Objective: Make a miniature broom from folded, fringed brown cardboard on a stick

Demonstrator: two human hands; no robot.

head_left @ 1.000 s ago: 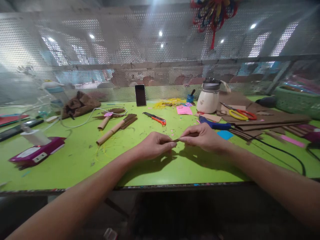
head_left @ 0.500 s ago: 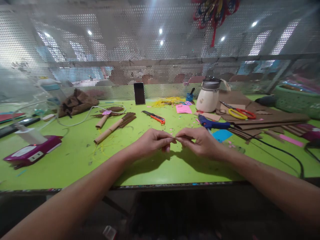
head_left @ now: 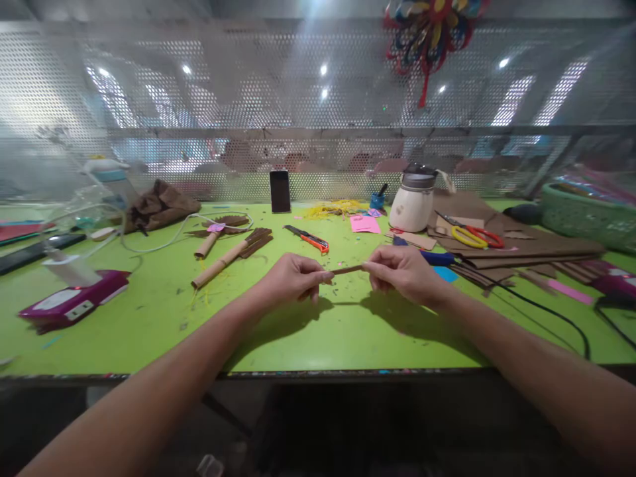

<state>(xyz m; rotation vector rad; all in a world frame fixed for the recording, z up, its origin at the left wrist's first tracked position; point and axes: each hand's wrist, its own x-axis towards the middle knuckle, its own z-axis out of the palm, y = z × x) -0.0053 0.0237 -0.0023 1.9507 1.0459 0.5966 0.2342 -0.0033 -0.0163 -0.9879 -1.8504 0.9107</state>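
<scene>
A thin brown strip point(head_left: 347, 269), paper by its look, stretches level between my two hands above the green table point(head_left: 298, 344). My left hand point(head_left: 297, 278) pinches its left end between thumb and fingers. At the other end, my right hand point(head_left: 400, 273) grips it the same way. Just beyond the hands lies an orange and black utility knife point(head_left: 308, 238). A blue glue gun point(head_left: 430, 256) rests behind my right hand, which hides part of it. To the left are brown paper rolls with fringed ends, the nearer roll point(head_left: 218, 264) longer.
A white jug point(head_left: 411, 202), yellow and red scissors point(head_left: 472, 233) and brown paper sheets point(head_left: 527, 232) occupy the back right. A phone point(head_left: 280, 191) stands upright at the back. A purple power strip point(head_left: 74, 301) sits left; the glue gun's black cord point(head_left: 536, 296) crosses the right side.
My hands have moved apart, and a length of the brown strip now shows between them. Before, the fingertips nearly met. The view has shifted slightly.
</scene>
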